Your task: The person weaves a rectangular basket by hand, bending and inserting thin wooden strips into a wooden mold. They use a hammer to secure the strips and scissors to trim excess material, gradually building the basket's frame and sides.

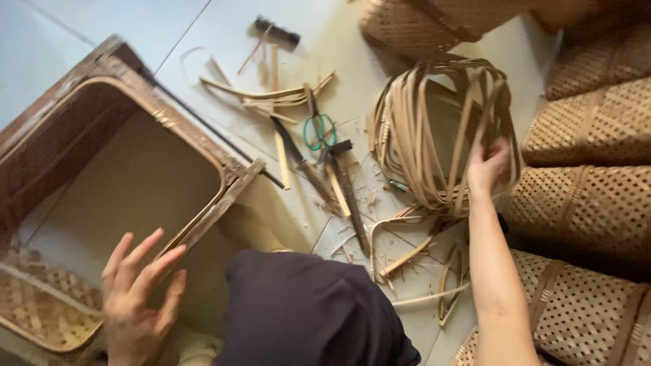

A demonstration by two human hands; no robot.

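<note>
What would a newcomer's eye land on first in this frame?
Probably the loose coil of bamboo strips right of centre, which the right hand reaches into. Next, the big square basket frame at left, with the left hand spread on its near rim. Green-handled scissors lie among scraps on the floor between them.

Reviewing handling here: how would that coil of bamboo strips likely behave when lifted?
The coil of bamboo strips is probably light, being thin open loops. Likely springy and floppy: loose strands splay unevenly. The right hand grips one side, so it may sag or unwind.
</note>
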